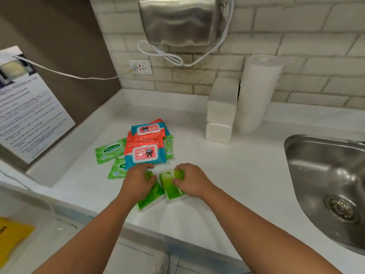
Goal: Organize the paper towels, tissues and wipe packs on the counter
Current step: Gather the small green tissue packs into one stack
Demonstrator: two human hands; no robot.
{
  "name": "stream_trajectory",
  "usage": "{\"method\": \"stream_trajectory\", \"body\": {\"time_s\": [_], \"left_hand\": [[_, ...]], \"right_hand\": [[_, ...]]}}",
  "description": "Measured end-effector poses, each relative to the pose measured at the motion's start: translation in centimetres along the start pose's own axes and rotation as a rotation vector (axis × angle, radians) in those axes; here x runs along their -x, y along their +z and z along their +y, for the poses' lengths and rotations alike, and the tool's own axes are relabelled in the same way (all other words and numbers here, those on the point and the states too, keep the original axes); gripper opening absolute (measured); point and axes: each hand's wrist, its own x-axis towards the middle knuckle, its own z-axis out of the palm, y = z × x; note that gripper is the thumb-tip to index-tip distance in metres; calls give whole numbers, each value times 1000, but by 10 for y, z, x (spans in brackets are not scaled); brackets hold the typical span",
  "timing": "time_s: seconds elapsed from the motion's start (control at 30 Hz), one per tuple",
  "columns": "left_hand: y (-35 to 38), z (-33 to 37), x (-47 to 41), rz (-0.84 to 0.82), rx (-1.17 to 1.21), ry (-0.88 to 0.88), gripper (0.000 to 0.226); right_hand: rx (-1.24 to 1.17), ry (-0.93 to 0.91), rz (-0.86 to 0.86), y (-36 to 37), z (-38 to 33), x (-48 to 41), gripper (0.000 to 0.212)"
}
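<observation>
Both hands are down at the front of the white counter, each with its fingers curled round a glossy green tissue pack. The left hand grips the left green pack, and the right hand grips the right green pack by its far end. The two soft, flat packs lie on the counter, close beside each other and splayed apart in a V.

Just beyond the hands, orange-and-blue wipe packs with white flip labels sit in a loose heap. Thin green Sanicare sachets lie at its left and partly under it. Further back, blocks of folded white paper towels stand stacked. A tall white paper towel roll stands just beside them, against the pale brick-tiled wall.

A stainless steel sink with a round drain is set into the smooth counter on the right. A brushed-metal hand dryer hangs on the wall, and its white cable loops below it. A printed notice leans at the left.
</observation>
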Motion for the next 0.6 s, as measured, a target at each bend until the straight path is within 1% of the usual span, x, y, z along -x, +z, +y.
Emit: {"method": "stream_trajectory", "body": {"time_s": [0.1,0.2,0.27,0.4,0.5,0.6], "left_hand": [[-1,-19,12,-56,-122,-62,54],[1,-32,22,-132,-151,-131,84],[2,-35,25,-153,-148,-166,98],[4,-36,28,-135,-210,-184,108],[2,-34,30,-95,-125,-247,120],[-2,-30,29,-92,-12,-284,119]], "right_hand": [[112,-57,-28,16,-5,2,54],[284,-86,-72,30,-4,3,51],[368,-103,-83,37,0,4,48],[437,-125,-34,44,11,5,43],[417,-101,1,42,16,9,48],[328,-101,22,40,20,14,50]]}}
